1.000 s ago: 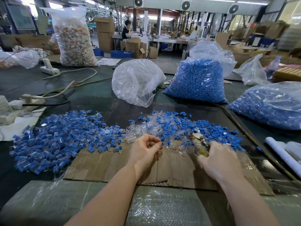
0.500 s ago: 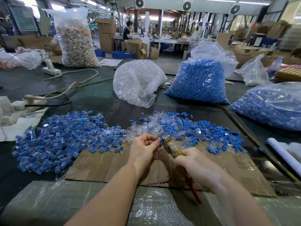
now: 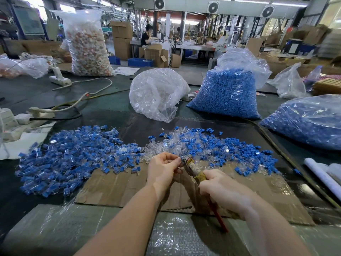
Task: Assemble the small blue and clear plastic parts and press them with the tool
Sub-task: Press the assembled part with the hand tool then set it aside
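The left hand (image 3: 163,168) is curled, its fingertips pinching something small at the nose of the tool (image 3: 193,169); the piece itself is too hidden by the fingers to make out. The right hand (image 3: 224,192) grips the tool's handles, fingers wrapped round them, with a red handle end (image 3: 218,218) sticking out below the palm toward the near edge. The tool's upper part is wound in worn yellowish tape, and its metal tip meets the left fingertips; whether the jaws are closed cannot be told. Both hands work above a flattened sheet of cardboard (image 3: 118,185) lying on the dark table (image 3: 103,106). Just beyond the hands lies a pile of loose blue and clear parts (image 3: 212,146), mixed together and spilling onto the cardboard's far edge. To the left, touching that pile, spreads a wider heap of assembled pieces (image 3: 70,157), blue inside clear shells. Farther back stand 3 plastic bags: a clear bag (image 3: 156,93) in the middle, a tall bag of blue parts (image 3: 228,93) to its right, and another blue-filled bag (image 3: 310,121) at the right edge. White power strips and cables (image 3: 60,108) lie at the left.
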Action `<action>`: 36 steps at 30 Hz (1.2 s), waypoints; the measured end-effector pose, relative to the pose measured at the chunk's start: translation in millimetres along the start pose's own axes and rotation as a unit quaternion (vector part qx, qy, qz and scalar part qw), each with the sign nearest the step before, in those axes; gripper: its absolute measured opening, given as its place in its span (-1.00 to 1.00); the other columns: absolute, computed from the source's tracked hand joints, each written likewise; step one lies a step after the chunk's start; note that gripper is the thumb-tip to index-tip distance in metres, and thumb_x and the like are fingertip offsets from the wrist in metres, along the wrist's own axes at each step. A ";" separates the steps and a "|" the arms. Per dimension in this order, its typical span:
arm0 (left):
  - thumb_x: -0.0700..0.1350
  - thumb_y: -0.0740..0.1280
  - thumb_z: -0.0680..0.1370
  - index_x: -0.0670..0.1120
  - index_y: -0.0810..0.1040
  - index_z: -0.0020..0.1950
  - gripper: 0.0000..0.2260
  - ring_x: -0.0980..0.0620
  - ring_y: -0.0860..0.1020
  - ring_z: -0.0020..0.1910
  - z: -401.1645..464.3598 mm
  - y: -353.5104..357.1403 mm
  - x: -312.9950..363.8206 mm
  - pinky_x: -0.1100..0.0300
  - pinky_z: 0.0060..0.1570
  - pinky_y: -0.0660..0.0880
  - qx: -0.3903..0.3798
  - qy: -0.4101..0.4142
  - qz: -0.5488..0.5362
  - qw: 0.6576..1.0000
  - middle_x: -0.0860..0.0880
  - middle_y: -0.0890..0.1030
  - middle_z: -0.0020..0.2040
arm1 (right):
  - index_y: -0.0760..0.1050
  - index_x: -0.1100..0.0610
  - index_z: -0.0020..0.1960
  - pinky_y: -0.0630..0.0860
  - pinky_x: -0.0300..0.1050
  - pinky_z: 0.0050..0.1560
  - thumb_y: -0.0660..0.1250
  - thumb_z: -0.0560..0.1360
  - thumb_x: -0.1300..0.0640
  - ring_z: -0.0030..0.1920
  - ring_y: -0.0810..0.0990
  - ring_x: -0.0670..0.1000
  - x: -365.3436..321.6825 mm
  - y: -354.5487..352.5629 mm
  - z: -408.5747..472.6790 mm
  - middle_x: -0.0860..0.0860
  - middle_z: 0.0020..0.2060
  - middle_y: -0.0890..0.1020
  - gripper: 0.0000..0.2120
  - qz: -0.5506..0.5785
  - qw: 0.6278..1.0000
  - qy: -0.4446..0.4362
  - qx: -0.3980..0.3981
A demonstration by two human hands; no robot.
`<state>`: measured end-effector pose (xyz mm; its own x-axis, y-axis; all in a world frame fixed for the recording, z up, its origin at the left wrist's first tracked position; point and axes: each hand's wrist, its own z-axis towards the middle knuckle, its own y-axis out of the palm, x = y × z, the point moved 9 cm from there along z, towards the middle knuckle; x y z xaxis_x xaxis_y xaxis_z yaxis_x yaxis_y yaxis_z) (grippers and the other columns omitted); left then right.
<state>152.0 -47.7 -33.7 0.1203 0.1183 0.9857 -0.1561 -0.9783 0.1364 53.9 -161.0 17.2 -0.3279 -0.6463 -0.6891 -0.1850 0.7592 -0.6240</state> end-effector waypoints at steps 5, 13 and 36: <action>-0.30 0.32 0.52 -0.21 0.54 -0.09 -0.97 0.09 0.59 -0.44 -0.5 0.3 -0.6 0.30 -0.45 0.50 -0.005 -0.004 -0.007 1.000 -0.09 0.62 -0.35 | 0.27 0.07 -0.25 0.27 -0.46 -0.54 0.15 0.53 0.21 -0.34 0.38 -0.12 -1.7 0.0 4.7 -0.03 -0.24 0.43 -0.81 -0.030 0.999 -0.016 0.012; -0.27 0.33 0.52 -0.22 0.53 -0.06 -0.97 0.06 0.61 -0.38 -1.8 -0.5 0.8 0.28 -0.41 0.52 -0.007 0.004 0.001 1.000 -0.11 0.63 -0.30 | 0.38 0.08 -0.06 0.31 -0.25 -0.35 0.14 0.56 0.15 -0.24 0.43 -0.11 3.6 2.7 15.1 -0.06 -0.18 0.45 -0.93 -0.075 0.994 -0.032 0.070; -0.17 0.31 0.55 -0.10 0.63 0.08 -0.84 -0.07 0.45 -0.01 5.1 -108.7 70.7 0.10 0.00 0.38 0.233 0.194 0.468 0.830 -0.08 0.59 0.00 | 0.32 0.03 0.35 0.37 -0.06 0.19 0.23 0.49 -0.21 0.26 0.37 0.07 73.0 -67.8 17.1 0.04 0.20 0.45 -0.48 -0.301 0.886 0.082 0.342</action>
<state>182.5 66.1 20.6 -0.1788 -0.7733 0.6084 0.4043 -0.6215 -0.6711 58.4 -261.0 2.9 -0.5008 -0.8562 -0.1269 0.2140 0.0195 -0.9766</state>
